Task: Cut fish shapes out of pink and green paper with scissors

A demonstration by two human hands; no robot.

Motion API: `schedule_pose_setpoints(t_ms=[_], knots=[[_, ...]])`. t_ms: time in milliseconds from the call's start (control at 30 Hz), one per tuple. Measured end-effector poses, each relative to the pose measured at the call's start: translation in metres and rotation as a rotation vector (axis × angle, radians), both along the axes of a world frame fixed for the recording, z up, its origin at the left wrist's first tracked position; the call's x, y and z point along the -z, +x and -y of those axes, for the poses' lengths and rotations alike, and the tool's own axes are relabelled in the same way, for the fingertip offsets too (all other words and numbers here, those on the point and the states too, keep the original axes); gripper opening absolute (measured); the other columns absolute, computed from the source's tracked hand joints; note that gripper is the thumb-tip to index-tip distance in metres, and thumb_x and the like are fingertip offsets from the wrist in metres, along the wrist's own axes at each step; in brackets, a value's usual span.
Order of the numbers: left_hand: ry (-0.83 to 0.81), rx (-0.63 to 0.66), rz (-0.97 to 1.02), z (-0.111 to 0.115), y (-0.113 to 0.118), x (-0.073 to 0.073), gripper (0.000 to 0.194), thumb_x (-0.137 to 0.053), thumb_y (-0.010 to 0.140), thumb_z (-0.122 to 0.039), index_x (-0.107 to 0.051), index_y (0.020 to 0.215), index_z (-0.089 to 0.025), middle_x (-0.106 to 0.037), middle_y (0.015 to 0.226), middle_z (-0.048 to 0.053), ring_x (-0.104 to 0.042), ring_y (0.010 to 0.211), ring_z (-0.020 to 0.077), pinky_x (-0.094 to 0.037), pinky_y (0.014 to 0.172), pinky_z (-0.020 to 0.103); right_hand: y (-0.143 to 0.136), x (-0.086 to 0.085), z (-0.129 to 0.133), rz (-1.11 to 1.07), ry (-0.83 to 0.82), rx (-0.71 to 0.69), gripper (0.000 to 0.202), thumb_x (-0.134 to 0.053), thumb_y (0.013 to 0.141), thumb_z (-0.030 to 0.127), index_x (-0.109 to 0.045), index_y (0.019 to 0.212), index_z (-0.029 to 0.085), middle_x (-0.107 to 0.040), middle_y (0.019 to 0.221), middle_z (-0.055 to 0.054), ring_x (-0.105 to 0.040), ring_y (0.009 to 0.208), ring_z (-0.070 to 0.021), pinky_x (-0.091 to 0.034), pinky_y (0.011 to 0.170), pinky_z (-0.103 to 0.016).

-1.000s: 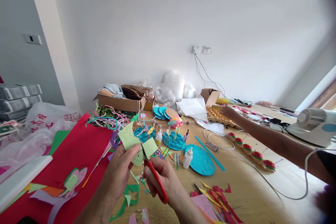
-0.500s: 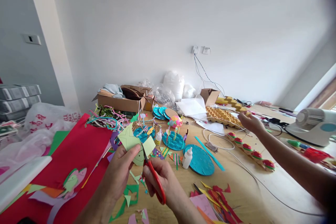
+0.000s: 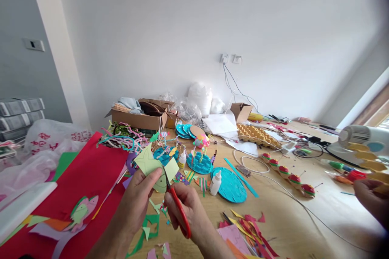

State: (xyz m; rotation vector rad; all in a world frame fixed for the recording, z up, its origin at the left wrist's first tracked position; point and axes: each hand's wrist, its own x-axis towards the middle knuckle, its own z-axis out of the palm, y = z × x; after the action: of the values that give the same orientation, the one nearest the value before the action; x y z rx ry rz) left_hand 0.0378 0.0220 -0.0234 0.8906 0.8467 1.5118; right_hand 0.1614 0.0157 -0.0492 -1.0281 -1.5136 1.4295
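Observation:
My left hand (image 3: 142,189) pinches a piece of light green paper (image 3: 146,159) with drawn lines, partly cut into a fish-like shape. In my right hand (image 3: 185,201) is a pair of red-handled scissors (image 3: 181,211), its blades against the paper's right side, where a squarish flap (image 3: 171,169) sticks out. Under and around my hands lie green paper scraps (image 3: 148,226). Just beyond, a white glue bottle (image 3: 215,183) stands upright by a round turquoise disc (image 3: 232,186), near small striped paper fish (image 3: 203,184).
Red card (image 3: 88,178) with paper fish cut-outs covers the left side. Behind are a cardboard box (image 3: 136,120), pipe cleaners (image 3: 124,137) and an egg tray (image 3: 257,135). At right, another person's hand (image 3: 369,194) holds a yellow egg-carton strip near a white fan (image 3: 358,145).
The other person's hand has drawn back to the right with the egg-carton strip. My hands keep nearly the same hold on the paper and scissors; the view has shifted slightly.

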Motion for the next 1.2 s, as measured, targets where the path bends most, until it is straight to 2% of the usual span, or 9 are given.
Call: schedule_pose_setpoints(t_ms=[333, 500, 633, 767, 867, 933, 1200], knots=[[0.01, -0.019, -0.048, -0.001, -0.004, 0.011, 0.022, -0.074, 0.075, -0.034, -0.076, 0.09, -0.018, -0.077, 0.082, 0.002, -0.066, 0.075, 0.0215, -0.05, 0.068, 0.028, -0.001, 0.004, 0.0, -0.013, 0.025, 0.035, 0.045, -0.062, 0.079, 0.055, -0.043, 0.058, 0.021, -0.041, 0.039, 0.008, -0.033, 0.033, -0.0053, -0.023, 0.035, -0.018], [0.019, -0.025, -0.09, -0.002, -0.006, 0.015, 0.021, -0.072, 0.078, -0.034, -0.076, 0.095, -0.02, -0.077, 0.092, 0.004, -0.066, 0.088, 0.0242, -0.051, 0.078, 0.03, 0.0, -0.001, 0.001, 0.03, 0.032, 0.034, 0.042, -0.062, 0.08, 0.051, -0.044, 0.058, 0.02, -0.043, 0.042, 0.007, -0.034, 0.037, -0.0059, -0.026, 0.037, -0.018], [0.02, -0.014, -0.095, -0.004, -0.008, 0.019, 0.022, -0.073, 0.078, -0.036, -0.076, 0.096, -0.023, -0.077, 0.093, 0.002, -0.065, 0.092, 0.0234, -0.05, 0.079, 0.029, 0.001, -0.004, 0.002, 0.053, 0.042, 0.037, 0.044, -0.062, 0.08, 0.053, -0.043, 0.058, 0.02, -0.042, 0.041, 0.007, -0.035, 0.037, -0.0063, -0.026, 0.038, -0.018], [-0.01, -0.026, -0.079, -0.003, -0.009, 0.018, 0.02, -0.075, 0.076, -0.036, -0.077, 0.09, -0.021, -0.077, 0.089, 0.002, -0.065, 0.085, 0.0222, -0.05, 0.076, 0.028, 0.0, -0.002, 0.002, 0.052, 0.031, 0.029, 0.045, -0.061, 0.079, 0.056, -0.043, 0.058, 0.021, -0.042, 0.04, 0.008, -0.033, 0.035, -0.0056, -0.024, 0.036, -0.018], [-0.011, -0.026, -0.051, -0.002, -0.007, 0.015, 0.018, -0.076, 0.074, -0.035, -0.077, 0.083, -0.02, -0.076, 0.085, 0.001, -0.064, 0.08, 0.0211, -0.05, 0.072, 0.027, 0.0, 0.001, 0.002, 0.03, 0.038, 0.029, 0.041, -0.059, 0.08, 0.051, -0.044, 0.058, 0.021, -0.041, 0.04, 0.008, -0.032, 0.034, -0.0053, -0.023, 0.035, -0.018], [0.003, -0.003, -0.043, -0.002, -0.006, 0.013, 0.018, -0.076, 0.075, -0.035, -0.077, 0.086, -0.021, -0.076, 0.083, 0.001, -0.064, 0.078, 0.0208, -0.05, 0.072, 0.027, 0.0, 0.003, 0.002, 0.017, 0.048, 0.028, 0.039, -0.058, 0.081, 0.048, -0.043, 0.059, 0.021, -0.041, 0.04, 0.008, -0.031, 0.034, -0.0052, -0.023, 0.035, -0.018], [0.031, 0.013, -0.066, -0.002, -0.006, 0.016, 0.023, -0.074, 0.079, -0.037, -0.076, 0.096, -0.022, -0.077, 0.092, 0.002, -0.066, 0.092, 0.0236, -0.051, 0.08, 0.028, -0.001, 0.008, 0.001, -0.02, 0.06, 0.024, 0.038, -0.059, 0.083, 0.044, -0.042, 0.059, 0.02, -0.041, 0.043, 0.008, -0.034, 0.034, -0.005, -0.024, 0.034, -0.016]])
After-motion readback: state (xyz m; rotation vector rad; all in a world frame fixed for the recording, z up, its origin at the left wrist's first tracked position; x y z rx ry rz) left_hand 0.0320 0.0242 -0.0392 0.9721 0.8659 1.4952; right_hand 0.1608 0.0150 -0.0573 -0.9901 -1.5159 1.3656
